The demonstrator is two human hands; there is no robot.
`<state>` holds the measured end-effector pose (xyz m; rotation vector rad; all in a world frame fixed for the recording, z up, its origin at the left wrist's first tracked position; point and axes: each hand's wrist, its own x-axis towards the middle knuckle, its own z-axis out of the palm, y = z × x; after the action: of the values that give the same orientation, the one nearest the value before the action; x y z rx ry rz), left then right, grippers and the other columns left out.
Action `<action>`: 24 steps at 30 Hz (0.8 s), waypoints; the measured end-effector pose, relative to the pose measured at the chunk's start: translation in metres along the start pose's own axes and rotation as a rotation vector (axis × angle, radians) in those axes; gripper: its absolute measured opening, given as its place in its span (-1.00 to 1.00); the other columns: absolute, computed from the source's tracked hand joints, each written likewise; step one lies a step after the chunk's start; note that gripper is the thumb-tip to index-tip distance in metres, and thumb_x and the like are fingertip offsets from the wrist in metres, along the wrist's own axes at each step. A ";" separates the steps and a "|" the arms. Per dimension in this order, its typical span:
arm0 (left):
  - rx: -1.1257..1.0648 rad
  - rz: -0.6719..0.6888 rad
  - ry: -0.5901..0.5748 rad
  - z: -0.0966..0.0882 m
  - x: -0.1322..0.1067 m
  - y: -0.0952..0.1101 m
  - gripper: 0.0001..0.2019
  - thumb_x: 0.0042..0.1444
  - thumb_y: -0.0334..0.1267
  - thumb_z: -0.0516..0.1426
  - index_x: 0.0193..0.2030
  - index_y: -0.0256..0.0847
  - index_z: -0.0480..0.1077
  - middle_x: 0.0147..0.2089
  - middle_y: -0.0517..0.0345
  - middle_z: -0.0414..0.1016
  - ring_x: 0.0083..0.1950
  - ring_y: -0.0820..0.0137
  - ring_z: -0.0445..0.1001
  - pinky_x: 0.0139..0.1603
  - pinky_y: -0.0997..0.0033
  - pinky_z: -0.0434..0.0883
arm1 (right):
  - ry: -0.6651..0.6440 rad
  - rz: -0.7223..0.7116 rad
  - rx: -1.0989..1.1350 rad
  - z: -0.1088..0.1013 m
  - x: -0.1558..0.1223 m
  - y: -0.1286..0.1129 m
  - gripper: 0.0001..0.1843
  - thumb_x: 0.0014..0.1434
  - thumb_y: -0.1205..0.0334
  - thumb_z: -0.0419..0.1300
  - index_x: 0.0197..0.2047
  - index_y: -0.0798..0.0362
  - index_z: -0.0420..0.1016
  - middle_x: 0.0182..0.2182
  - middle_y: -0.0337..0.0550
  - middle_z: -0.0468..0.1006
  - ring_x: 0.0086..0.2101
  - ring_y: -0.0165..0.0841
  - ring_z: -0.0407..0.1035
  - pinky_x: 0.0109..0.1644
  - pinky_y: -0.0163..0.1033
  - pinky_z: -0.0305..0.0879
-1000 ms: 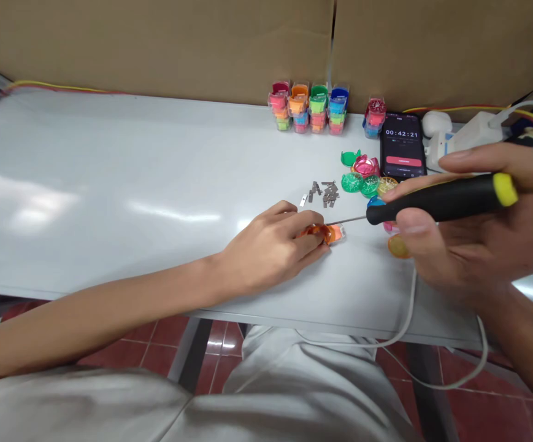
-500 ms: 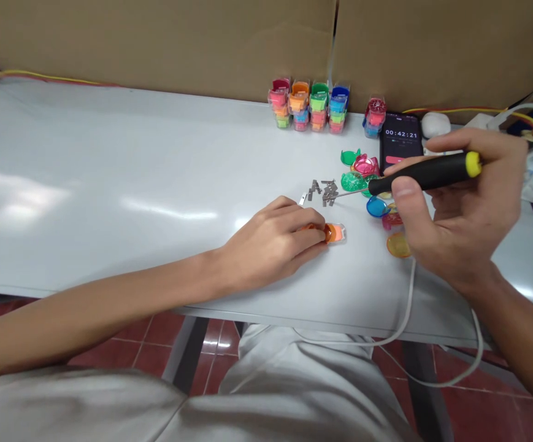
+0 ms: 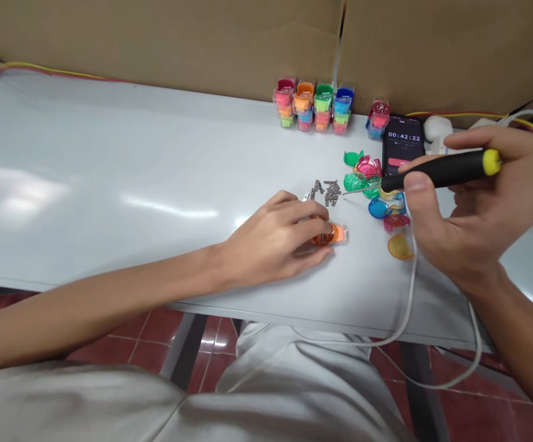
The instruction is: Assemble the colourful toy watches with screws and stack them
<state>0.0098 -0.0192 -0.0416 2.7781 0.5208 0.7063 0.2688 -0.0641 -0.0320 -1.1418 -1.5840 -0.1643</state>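
Note:
My left hand [image 3: 278, 236] rests on the white table [image 3: 110, 184], its fingers closed on a small orange plastic piece [image 3: 333, 234] pressed to the tabletop. My right hand [image 3: 471, 209] grips a screwdriver [image 3: 436, 172] with a black handle and a yellow end cap. Its thin metal shaft points left, with the tip at a small heap of grey metal bits [image 3: 325, 191] just beyond my left fingers.
Several loose translucent coloured discs [image 3: 376, 196] lie right of the metal bits. Stacks of coloured plastic pieces [image 3: 314, 105] stand at the back by a cardboard wall [image 3: 202, 37]. A phone [image 3: 403, 147] shows a timer. A white cable [image 3: 408, 301] hangs over the table's front edge.
My right hand carried the screwdriver from beside the orange piece up and away, so its tip now sits at the metal bits. My left hand stayed on the orange piece.

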 end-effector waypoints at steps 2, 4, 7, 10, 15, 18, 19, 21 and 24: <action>-0.037 -0.046 0.013 -0.001 0.003 -0.002 -0.82 0.35 -0.15 0.23 -0.08 -0.22 0.54 -0.02 0.08 0.65 -0.03 0.36 0.63 0.10 0.30 0.40 | 0.043 -0.053 0.058 0.001 0.001 0.000 -0.50 0.15 0.13 0.38 0.17 -0.12 0.54 0.00 -0.15 0.48 -0.22 -0.32 0.59 -0.26 -0.16 0.58; -0.059 -0.117 0.032 -0.002 0.006 -0.006 -0.80 0.33 -0.14 0.24 -0.07 -0.22 0.53 -0.03 0.08 0.65 -0.02 0.34 0.62 0.08 0.29 0.39 | 0.094 -0.131 0.095 0.001 0.003 -0.002 -0.44 0.08 0.11 0.42 0.17 -0.05 0.57 -0.02 -0.12 0.49 -0.26 -0.31 0.58 -0.24 -0.10 0.57; -0.086 -0.207 0.031 -0.002 0.009 -0.011 -0.79 0.33 -0.20 0.23 0.01 -0.26 0.52 0.00 0.05 0.64 0.02 0.31 0.61 0.08 0.29 0.40 | 0.109 -0.117 0.109 -0.002 0.004 -0.008 -0.55 0.05 0.19 0.41 0.04 0.01 0.64 -0.07 -0.09 0.51 -0.30 -0.27 0.58 -0.24 -0.03 0.56; -0.142 -0.209 0.018 -0.001 0.009 -0.014 -0.81 0.34 -0.25 0.21 0.02 -0.27 0.53 -0.03 0.04 0.65 0.00 0.31 0.60 0.07 0.30 0.43 | 0.059 -0.086 0.131 -0.003 0.006 -0.018 -0.69 0.08 0.26 0.37 -0.07 -0.02 0.63 -0.18 -0.12 0.51 -0.37 -0.29 0.56 -0.32 -0.03 0.54; -0.188 -0.167 0.043 0.001 0.009 -0.014 -0.86 0.37 -0.33 0.16 -0.10 -0.24 0.57 -0.18 0.11 0.65 -0.13 0.38 0.58 0.03 0.30 0.42 | 0.052 -0.164 0.101 -0.002 0.009 -0.024 -0.66 0.07 0.21 0.35 -0.04 -0.03 0.65 -0.29 -0.16 0.54 -0.43 -0.26 0.54 -0.35 0.02 0.51; -0.290 -0.223 0.062 -0.001 0.012 -0.014 -0.88 0.36 -0.34 0.18 -0.11 -0.25 0.58 -0.19 0.14 0.66 -0.18 0.42 0.58 -0.06 0.38 0.44 | 0.057 -0.144 0.012 -0.005 0.010 -0.023 -0.73 0.15 0.11 0.31 -0.09 -0.03 0.67 -0.19 -0.16 0.56 -0.38 -0.24 0.58 -0.33 0.01 0.48; -0.352 -0.266 0.058 -0.002 0.012 -0.014 -0.88 0.35 -0.33 0.19 -0.12 -0.25 0.59 -0.20 0.14 0.67 -0.20 0.44 0.58 -0.12 0.42 0.44 | 0.058 -0.133 0.000 -0.007 0.010 -0.023 -0.73 0.17 0.08 0.31 -0.09 -0.04 0.66 -0.18 -0.18 0.56 -0.36 -0.23 0.59 -0.32 0.00 0.48; -0.490 -0.352 0.032 -0.003 0.014 -0.014 -0.87 0.35 -0.29 0.21 -0.13 -0.27 0.58 -0.24 0.14 0.66 -0.25 0.45 0.57 -0.23 0.47 0.44 | 0.050 -0.112 -0.007 -0.010 0.012 -0.023 -0.74 0.18 0.04 0.31 -0.10 -0.06 0.65 -0.23 -0.21 0.57 -0.33 -0.21 0.61 -0.33 -0.02 0.47; -0.672 -0.424 0.002 -0.004 0.016 -0.014 -0.84 0.37 -0.24 0.21 -0.15 -0.31 0.55 -0.28 0.10 0.63 -0.28 0.45 0.55 -0.27 0.46 0.45 | 0.051 -0.112 -0.044 -0.014 0.013 -0.022 -0.71 0.21 -0.02 0.27 -0.07 -0.09 0.65 -0.30 -0.22 0.57 -0.33 -0.21 0.61 -0.33 0.00 0.49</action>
<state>0.0170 0.0004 -0.0355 1.9637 0.6891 0.6330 0.2636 -0.0772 -0.0066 -1.0746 -1.6067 -0.3006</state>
